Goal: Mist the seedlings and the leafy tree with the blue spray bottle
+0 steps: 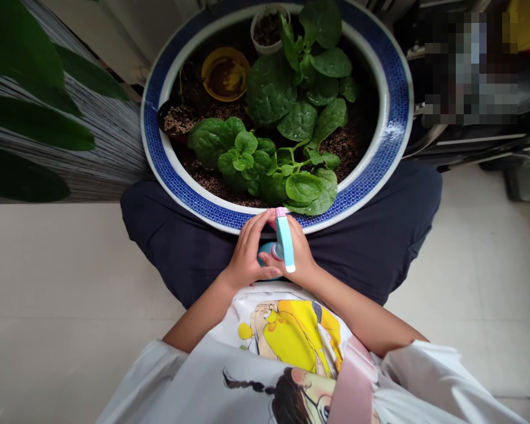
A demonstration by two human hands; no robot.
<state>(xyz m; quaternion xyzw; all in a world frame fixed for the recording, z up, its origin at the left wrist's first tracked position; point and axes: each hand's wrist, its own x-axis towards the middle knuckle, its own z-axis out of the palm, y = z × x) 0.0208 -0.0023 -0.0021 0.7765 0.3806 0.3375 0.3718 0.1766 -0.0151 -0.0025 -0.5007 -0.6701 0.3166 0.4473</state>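
Note:
Close to my body, at the near rim of a big blue-and-white planter (393,135), both hands are wrapped round a light-blue spray bottle (284,241) with a pink nozzle. My left hand (249,250) curls about its left side, the thumb across the front. From the other side my right hand (301,250) closes on it, partly hidden by the spray head. The nozzle points away from me toward leafy green plants (304,182) growing in dark soil. Most of the bottle's body is covered by my fingers.
Inside the planter stand a white pot (267,44), a yellow dish (225,73) and a small dark pot of soil (179,119). Large leaves (30,118) hang at the left. A dark metal frame (468,141) is at the right. My crossed legs (371,235) flank the planter.

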